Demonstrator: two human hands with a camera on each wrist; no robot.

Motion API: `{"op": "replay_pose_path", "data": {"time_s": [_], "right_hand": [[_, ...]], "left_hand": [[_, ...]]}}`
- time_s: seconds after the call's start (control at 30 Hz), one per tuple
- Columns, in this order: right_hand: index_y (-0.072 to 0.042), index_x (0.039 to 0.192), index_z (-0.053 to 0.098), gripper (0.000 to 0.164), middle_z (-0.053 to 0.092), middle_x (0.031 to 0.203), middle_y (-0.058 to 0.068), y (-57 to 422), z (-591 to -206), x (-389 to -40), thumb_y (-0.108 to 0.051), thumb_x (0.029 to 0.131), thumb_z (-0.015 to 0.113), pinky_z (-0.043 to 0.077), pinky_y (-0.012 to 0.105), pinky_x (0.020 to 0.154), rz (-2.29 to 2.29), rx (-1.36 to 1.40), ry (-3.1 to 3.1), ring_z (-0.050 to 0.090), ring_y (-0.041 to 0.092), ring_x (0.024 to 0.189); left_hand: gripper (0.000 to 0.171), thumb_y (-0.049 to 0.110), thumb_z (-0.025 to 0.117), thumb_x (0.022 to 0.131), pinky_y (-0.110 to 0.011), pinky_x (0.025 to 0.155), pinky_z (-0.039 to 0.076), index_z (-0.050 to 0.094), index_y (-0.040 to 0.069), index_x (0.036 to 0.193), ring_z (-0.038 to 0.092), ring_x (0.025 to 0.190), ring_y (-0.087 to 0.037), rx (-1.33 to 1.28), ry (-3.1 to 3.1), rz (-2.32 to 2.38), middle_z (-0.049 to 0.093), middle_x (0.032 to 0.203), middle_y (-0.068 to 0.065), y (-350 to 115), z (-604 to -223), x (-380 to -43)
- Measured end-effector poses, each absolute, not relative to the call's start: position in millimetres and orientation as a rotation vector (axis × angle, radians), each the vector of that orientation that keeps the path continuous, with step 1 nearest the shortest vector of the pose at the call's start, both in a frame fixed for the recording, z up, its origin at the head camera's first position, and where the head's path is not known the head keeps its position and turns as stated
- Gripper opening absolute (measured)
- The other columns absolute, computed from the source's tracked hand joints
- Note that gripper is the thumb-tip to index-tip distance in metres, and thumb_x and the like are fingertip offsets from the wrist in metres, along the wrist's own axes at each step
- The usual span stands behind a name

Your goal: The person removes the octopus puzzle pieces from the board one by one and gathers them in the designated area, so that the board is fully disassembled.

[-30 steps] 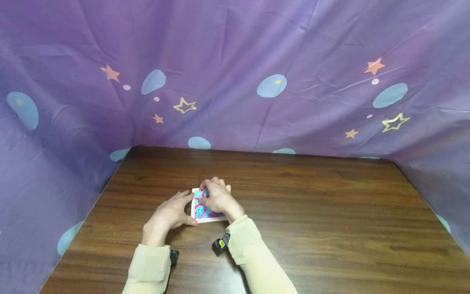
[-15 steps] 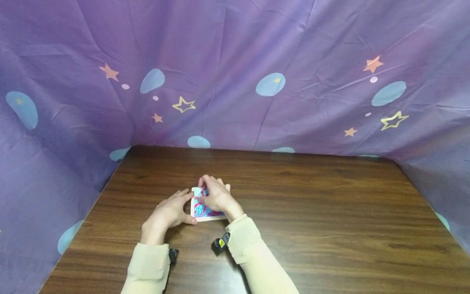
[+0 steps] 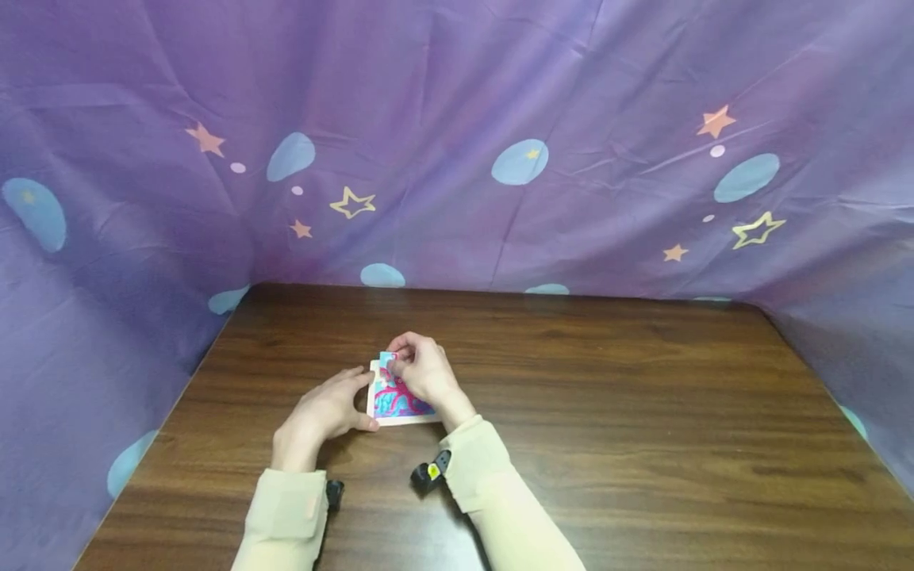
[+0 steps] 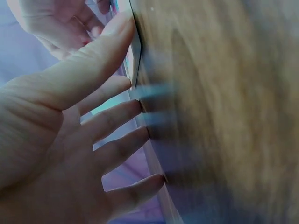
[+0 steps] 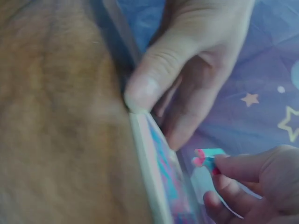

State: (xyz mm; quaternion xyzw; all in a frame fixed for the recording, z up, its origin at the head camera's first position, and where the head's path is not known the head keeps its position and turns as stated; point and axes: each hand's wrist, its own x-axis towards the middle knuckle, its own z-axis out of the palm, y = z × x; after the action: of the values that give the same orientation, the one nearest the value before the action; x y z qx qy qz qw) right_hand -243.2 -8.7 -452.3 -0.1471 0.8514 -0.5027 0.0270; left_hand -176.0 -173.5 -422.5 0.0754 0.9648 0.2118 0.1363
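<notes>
Head view: my right hand [image 3: 428, 373] pinches a small blue-and-pink piece [image 5: 209, 160], raised near the far left corner of the white-rimmed board [image 3: 407, 421], and hides most of the board's right side. My left hand [image 3: 324, 408] spreads its fingers apart, thumb touching the near left corner. My left wrist view shows only the board's edge. The board lies nearer the desk [image 3: 643, 412]'s left edge; wide room stretches rightward.
</notes>
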Motion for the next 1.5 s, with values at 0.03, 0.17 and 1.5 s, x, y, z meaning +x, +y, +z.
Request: {"op": "replay_pose_path", "data": {"time_s": [0.03,0.17,1.5], "right_hand": [[-0.010,0.094,0.068,0.015,0.065,0.076,-0.004,-6,-450,-244,-0.003,0.083,0.072,0.047,0.028,0.069,-1.597,-0.455,2.604,0.058,0.008,0.068],[-0.005,0.096,0.067,0.015,0.066,0.078,0.001,8,-438,-247,0.002,0.083,0.071,0.049,0.023,0.061,-1.777,-0.479,2.528,0.059,0.011,0.067],[-0.008,0.100,0.061,0.018,0.069,0.079,0.003,178,-448,-256,0.006,0.089,0.064,0.053,0.027,0.065,-2.547,0.128,1.749,0.062,0.013,0.066]], "left_hand": [[0.079,0.026,0.084,0.076,-0.066,0.104,0.031,0.048,0.003,0.142,0.034,0.138,-0.041,0.216,2.794,0.619,0.037,0.150,-0.023,-173,-422,-177],[0.079,0.025,0.084,0.076,-0.067,0.103,0.031,0.048,0.003,0.142,0.034,0.137,-0.043,0.210,2.787,0.644,0.037,0.150,-0.024,-170,-419,-180],[0.076,0.015,0.079,0.081,-0.065,0.111,0.015,0.041,0.000,0.145,0.018,0.143,-0.045,0.196,2.687,0.729,0.027,0.154,-0.026,-170,-421,-183]]}}
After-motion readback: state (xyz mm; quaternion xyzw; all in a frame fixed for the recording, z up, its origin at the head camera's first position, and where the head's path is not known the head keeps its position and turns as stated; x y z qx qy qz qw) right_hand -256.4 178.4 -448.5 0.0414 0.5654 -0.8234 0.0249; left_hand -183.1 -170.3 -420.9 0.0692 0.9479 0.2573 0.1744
